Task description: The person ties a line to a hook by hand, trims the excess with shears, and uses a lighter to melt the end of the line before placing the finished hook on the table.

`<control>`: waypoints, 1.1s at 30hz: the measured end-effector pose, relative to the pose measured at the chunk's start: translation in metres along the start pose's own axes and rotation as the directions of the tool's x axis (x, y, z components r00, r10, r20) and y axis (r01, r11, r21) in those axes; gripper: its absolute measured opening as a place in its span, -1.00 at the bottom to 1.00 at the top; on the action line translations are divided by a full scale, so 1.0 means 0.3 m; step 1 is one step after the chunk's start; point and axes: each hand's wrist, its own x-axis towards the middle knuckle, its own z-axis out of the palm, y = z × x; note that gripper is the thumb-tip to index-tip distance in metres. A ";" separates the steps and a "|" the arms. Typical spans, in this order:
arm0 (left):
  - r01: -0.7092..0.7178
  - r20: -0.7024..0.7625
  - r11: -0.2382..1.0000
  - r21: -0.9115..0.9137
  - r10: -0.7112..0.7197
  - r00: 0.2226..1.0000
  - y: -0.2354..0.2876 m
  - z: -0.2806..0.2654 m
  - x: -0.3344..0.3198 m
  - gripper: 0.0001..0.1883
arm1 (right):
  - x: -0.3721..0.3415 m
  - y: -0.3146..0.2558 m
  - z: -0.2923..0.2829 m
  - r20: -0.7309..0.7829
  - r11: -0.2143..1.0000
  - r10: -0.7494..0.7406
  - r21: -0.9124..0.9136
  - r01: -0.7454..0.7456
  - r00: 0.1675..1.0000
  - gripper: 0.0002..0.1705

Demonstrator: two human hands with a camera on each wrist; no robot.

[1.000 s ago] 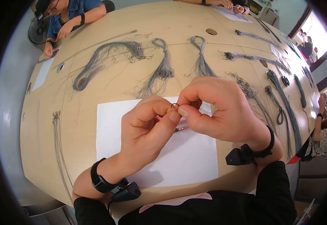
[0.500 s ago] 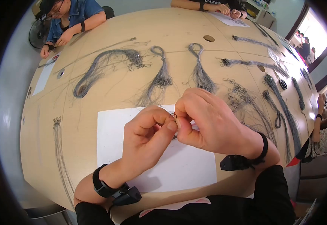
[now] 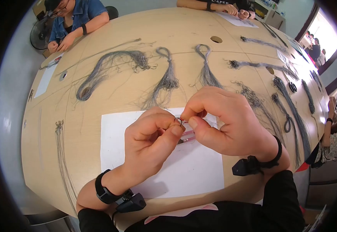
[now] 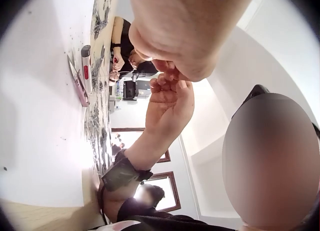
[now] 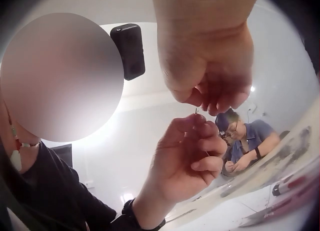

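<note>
A small dark fish hook (image 3: 179, 120) is between the fingertips of both hands in the head view. My left hand (image 3: 150, 140) pinches it between thumb and forefinger, the other fingers curled. From the right, my right hand (image 3: 226, 123) pinches at the hook's upper side with thumb and forefinger; its fingertips partly hide the hook. The right wrist view shows the thin hook (image 5: 196, 111) rising from the left fingertips, with a fine line (image 5: 207, 153) across the left fingers. Beneath the hands lies a white sheet (image 3: 191, 170) bearing a pink-handled tool (image 4: 80, 91).
A white tool with a red patch (image 4: 86, 68) lies beside the pink one. Beyond the sheet are looped bundles (image 3: 166, 77) of grey line with hooks; more bundles (image 3: 253, 65) spread rightward. Loose strands (image 3: 60, 147) lie left. Another person (image 3: 75, 23) sits across the table.
The right hand first moved in close against the left fingertips, then drew back up and rightward, showing more of the hook. The left hand keeps its pinch.
</note>
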 end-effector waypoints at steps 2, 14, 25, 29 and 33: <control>-0.025 -0.008 0.999 -0.023 0.025 1.000 -0.004 0.000 -0.002 -0.95 | -0.002 -0.001 0.002 0.000 0.998 0.048 0.043 -0.048 0.999 -0.89; -0.057 0.001 0.988 0.140 0.058 0.998 -0.013 0.000 -0.002 -0.94 | -0.005 0.018 0.047 0.006 0.969 -0.154 -0.195 0.152 0.988 -0.86; -0.103 0.039 0.980 0.169 0.097 0.994 -0.026 -0.008 0.006 -0.92 | -0.002 0.022 0.048 0.047 0.926 -0.205 -0.313 0.209 0.978 -0.83; -0.055 0.008 0.991 0.121 0.055 0.998 -0.018 -0.003 0.001 -0.93 | -0.006 0.014 0.042 0.006 0.964 -0.147 -0.222 0.144 0.989 -0.86; -0.097 0.000 0.990 0.103 0.098 0.995 -0.010 -0.006 0.008 -0.93 | -0.001 0.002 0.016 -0.074 1.000 0.013 -0.022 -0.014 0.997 -0.90</control>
